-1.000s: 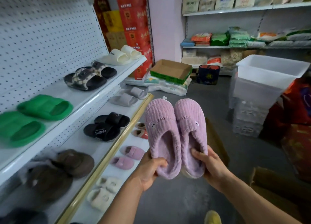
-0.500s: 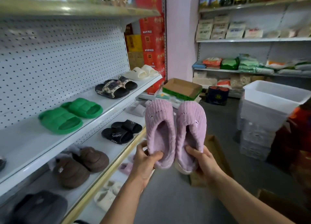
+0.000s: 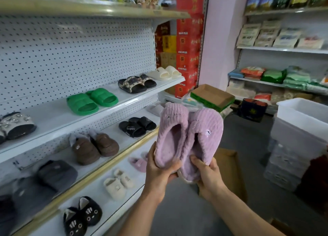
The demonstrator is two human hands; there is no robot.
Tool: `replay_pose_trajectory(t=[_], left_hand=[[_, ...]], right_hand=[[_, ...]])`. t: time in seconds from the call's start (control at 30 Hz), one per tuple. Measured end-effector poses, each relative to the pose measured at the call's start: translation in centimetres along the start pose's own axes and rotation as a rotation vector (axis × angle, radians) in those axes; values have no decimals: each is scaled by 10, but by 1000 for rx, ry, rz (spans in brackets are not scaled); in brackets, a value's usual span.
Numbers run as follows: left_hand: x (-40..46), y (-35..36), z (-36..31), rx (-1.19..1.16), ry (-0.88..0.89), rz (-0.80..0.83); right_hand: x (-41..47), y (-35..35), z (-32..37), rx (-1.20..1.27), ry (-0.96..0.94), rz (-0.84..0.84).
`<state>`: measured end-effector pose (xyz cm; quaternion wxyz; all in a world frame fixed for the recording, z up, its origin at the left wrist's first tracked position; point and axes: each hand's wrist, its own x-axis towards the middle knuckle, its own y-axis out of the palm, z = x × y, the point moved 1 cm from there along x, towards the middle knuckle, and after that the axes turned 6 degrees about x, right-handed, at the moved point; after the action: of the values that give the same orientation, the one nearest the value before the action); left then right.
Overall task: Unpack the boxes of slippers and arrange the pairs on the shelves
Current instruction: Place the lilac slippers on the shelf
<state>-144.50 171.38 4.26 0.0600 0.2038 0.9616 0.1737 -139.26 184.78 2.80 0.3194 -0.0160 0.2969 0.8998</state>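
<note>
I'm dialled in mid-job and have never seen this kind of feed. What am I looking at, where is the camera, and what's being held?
There is no machine here: a person works with bare hands, and the single picture comes from a camera worn on their head, looking forward and down. The left hand and the right hand each have a grip on the heel end of one slipper of the purple fuzzy pair, held up side by side in the aisle. To the left stand white shelves already carrying pairs: green slides, black slides marked "Super", brown fuzzy slippers and black cat-face slippers lower down. A brown cardboard box lies on the floor behind the hands.
</note>
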Motion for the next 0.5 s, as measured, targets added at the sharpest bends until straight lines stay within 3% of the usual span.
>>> replay_pose_trajectory(t=[0.3, 0.5], left_hand=[[-55, -31, 5, -106, 41, -328], [-73, -48, -9, -174, 244, -970]], right_hand=[[-28, 17, -42, -45, 116, 141], [-64, 65, -83, -150, 43, 146]])
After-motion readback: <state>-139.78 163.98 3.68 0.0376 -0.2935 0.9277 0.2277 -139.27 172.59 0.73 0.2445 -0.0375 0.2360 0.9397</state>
